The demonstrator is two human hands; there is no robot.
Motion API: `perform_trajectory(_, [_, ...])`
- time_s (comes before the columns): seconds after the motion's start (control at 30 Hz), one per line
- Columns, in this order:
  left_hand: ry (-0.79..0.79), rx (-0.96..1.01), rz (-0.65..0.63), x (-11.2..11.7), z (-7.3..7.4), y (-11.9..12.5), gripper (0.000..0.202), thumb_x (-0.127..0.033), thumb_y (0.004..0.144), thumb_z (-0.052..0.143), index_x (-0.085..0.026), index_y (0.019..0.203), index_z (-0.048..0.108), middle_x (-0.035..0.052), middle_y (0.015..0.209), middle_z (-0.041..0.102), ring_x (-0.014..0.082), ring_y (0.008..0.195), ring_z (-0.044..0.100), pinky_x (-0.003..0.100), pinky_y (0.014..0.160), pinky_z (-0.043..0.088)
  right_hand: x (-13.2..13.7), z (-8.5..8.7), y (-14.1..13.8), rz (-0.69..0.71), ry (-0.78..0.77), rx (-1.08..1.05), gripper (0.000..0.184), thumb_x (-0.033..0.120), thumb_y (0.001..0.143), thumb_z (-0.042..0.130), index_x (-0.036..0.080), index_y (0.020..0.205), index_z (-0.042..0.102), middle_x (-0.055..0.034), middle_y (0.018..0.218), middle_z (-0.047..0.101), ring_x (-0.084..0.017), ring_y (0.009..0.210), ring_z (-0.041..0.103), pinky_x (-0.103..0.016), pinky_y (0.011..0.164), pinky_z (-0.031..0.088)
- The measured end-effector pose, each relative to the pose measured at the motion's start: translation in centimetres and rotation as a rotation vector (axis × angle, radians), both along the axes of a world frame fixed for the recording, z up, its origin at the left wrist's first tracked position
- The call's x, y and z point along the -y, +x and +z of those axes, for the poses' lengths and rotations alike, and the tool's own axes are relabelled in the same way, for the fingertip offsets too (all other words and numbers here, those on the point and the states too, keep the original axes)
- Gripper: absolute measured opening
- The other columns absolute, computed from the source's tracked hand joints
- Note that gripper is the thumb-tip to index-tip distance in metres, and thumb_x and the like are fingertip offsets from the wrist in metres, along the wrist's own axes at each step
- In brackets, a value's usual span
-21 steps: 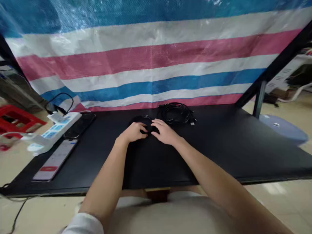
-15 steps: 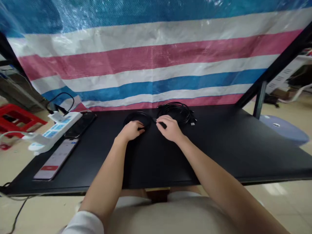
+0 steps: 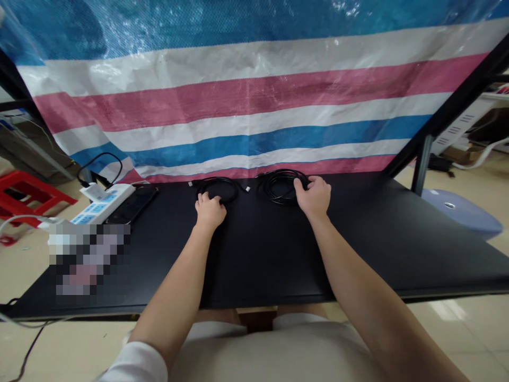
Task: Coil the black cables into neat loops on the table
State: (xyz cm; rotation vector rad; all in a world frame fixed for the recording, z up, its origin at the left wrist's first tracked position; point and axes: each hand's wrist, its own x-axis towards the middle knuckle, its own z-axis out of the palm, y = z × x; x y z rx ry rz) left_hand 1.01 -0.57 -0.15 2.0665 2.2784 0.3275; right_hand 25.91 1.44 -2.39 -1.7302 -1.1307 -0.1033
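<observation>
Two coils of black cable lie near the back edge of a black table (image 3: 358,249). My left hand (image 3: 209,209) rests on the near rim of the left coil (image 3: 218,188), fingers curled over it. My right hand (image 3: 314,195) lies on the right side of the larger right coil (image 3: 280,185), fingers bent onto its loops. The left coil's two plug ends stick out to either side of it.
A white power strip (image 3: 101,204) with a black plug and a dark phone (image 3: 133,204) lie at the table's left end, beside a blurred-out patch. A striped tarp hangs behind. A red stool (image 3: 24,193) stands left; a blue lid (image 3: 461,212) lies right on the floor.
Both hands were together over one coil at the table's middle. The left hand pushed that coil back and left; the right hand moved right onto the larger coil.
</observation>
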Motion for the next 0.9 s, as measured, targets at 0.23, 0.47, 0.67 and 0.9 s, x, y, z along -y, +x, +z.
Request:
perform_trajectory(0.23, [-0.018, 0.112, -0.028, -0.1, -0.1, 0.4, 0.043, -0.041, 0.087, 0.043, -0.024, 0.119, 0.066, 0.0146, 0.146, 0.044, 0.038, 0.141, 0.026, 0.063, 0.109, 0.023, 0.1, 0.5, 0.6, 0.15, -0.115, -0.257, 0.012, 0.032, 0.065, 0.059, 0.022, 0.059, 0.059, -0.0029, 0.061, 0.062, -0.024, 0.071, 0.062, -0.04, 0.078, 0.048])
perform_trajectory(0.47, [0.025, 0.159, -0.13, -0.4, -0.7, 0.1, 0.04, -0.018, 0.079, 0.048, -0.026, 0.112, 0.069, 0.013, 0.137, 0.053, 0.0326, 0.134, 0.04, 0.06, 0.108, 0.026, -1.6, -1.4, 1.3, 0.158, 0.169, -0.389, 0.015, 0.031, 0.074, 0.05, 0.019, 0.075, 0.059, -0.0025, 0.068, 0.062, -0.018, 0.067, 0.058, -0.036, 0.071, 0.049])
perform_trajectory(0.67, [0.257, 0.329, -0.201, -0.2, -1.0, 0.2, 0.049, -0.042, 0.08, 0.054, -0.022, 0.125, 0.059, 0.0149, 0.135, 0.053, 0.0331, 0.131, 0.041, 0.055, 0.106, 0.029, -1.0, -1.3, 0.4, 0.219, 0.34, -0.233, 0.019, 0.037, 0.083, 0.043, 0.021, 0.085, 0.053, -0.0029, 0.076, 0.059, -0.018, 0.071, 0.057, -0.036, 0.073, 0.048])
perform_trajectory(0.9, [0.215, 0.366, -0.476, 0.6, -1.5, 2.0, 0.05, -0.045, 0.083, 0.055, -0.02, 0.126, 0.054, 0.0128, 0.119, 0.063, 0.0281, 0.117, 0.054, 0.049, 0.101, 0.032, 0.9, -0.9, -1.9, 0.241, 0.281, -0.007, 0.027, 0.041, 0.088, 0.033, 0.021, 0.092, 0.052, -0.0067, 0.085, 0.059, -0.021, 0.081, 0.058, -0.038, 0.08, 0.046])
